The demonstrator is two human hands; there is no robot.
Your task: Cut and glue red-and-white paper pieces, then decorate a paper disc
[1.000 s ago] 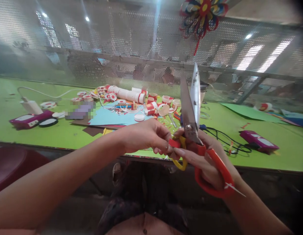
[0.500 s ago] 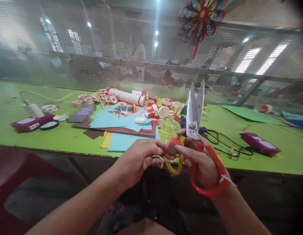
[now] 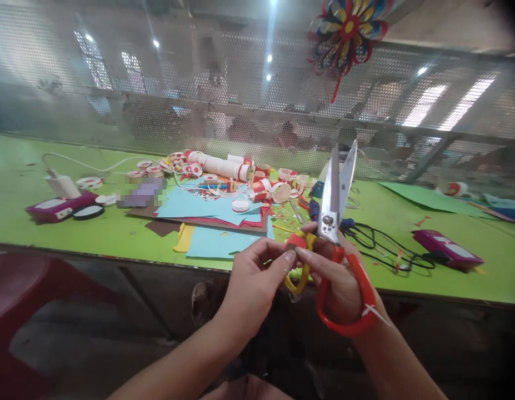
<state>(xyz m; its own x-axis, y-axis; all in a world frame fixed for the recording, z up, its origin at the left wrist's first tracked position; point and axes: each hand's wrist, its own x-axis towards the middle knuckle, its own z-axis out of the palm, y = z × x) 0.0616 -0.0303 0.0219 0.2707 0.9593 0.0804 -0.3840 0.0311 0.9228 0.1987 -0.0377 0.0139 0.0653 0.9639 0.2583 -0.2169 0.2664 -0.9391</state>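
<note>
My right hand (image 3: 343,278) grips a pair of scissors (image 3: 336,191) with orange and yellow handles, blades pointing up and slightly apart. My left hand (image 3: 253,280) pinches a small red paper piece (image 3: 296,241) against my right fingertips, just below the scissors' pivot. Both hands are held in front of the near edge of the green table (image 3: 94,233), above my lap.
Blue, red and yellow paper sheets (image 3: 207,214) lie on the table with rolls of red-and-white paper rings (image 3: 219,164) behind them. A white charger (image 3: 63,186) and magenta boxes (image 3: 57,206) (image 3: 446,249) sit at each side, with black cable (image 3: 382,244). A perforated metal screen (image 3: 199,94) backs the table; a paper flower (image 3: 349,25) hangs above.
My hands and the scissors have dropped lower in view and shifted slightly right. The blades went from crossed to slightly parted, and my left fingers re-gripped the red piece.
</note>
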